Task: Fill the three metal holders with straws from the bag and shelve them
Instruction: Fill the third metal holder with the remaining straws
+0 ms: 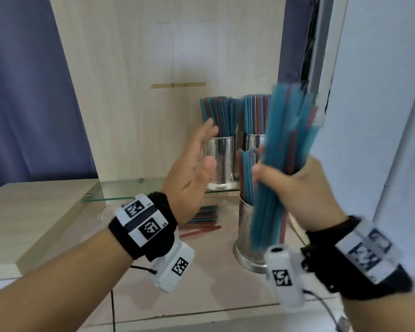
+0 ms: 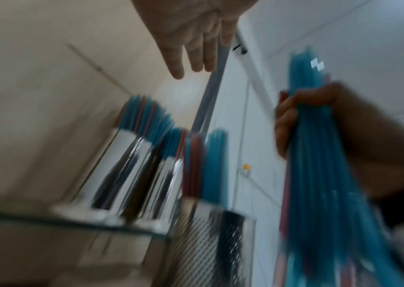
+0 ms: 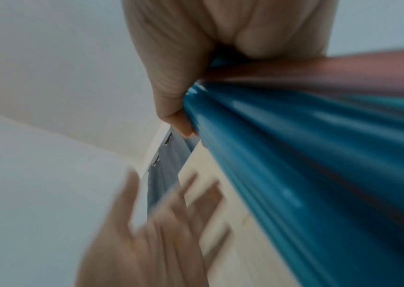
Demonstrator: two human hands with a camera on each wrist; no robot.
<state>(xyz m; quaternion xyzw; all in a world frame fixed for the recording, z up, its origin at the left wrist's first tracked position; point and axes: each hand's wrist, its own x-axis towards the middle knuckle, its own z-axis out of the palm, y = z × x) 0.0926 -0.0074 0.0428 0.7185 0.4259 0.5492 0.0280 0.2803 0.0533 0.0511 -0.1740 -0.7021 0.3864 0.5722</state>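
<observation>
My right hand [image 1: 288, 185] grips a thick bundle of blue and red straws [image 1: 288, 130], held upright over a perforated metal holder [image 1: 246, 233] on the counter; a few straws stand in that holder. The same bundle of straws [image 3: 306, 155] fills the right wrist view, blurred. My left hand [image 1: 197, 161] is open, palm facing right, fingers straight, empty, just left of the bundle. Two more metal holders [image 1: 219, 161] [image 1: 254, 141] full of straws stand side by side on the glass shelf [image 1: 120, 191] behind. Blurred, my left hand [image 2: 196, 38] shows above the holders in the left wrist view.
Loose red and blue straws [image 1: 201, 222] lie on the counter under the glass shelf. A wooden cabinet back [image 1: 153, 92] rises behind the holders. A white wall [image 1: 374, 116] stands close on the right, a blue curtain [image 1: 22, 92] on the left.
</observation>
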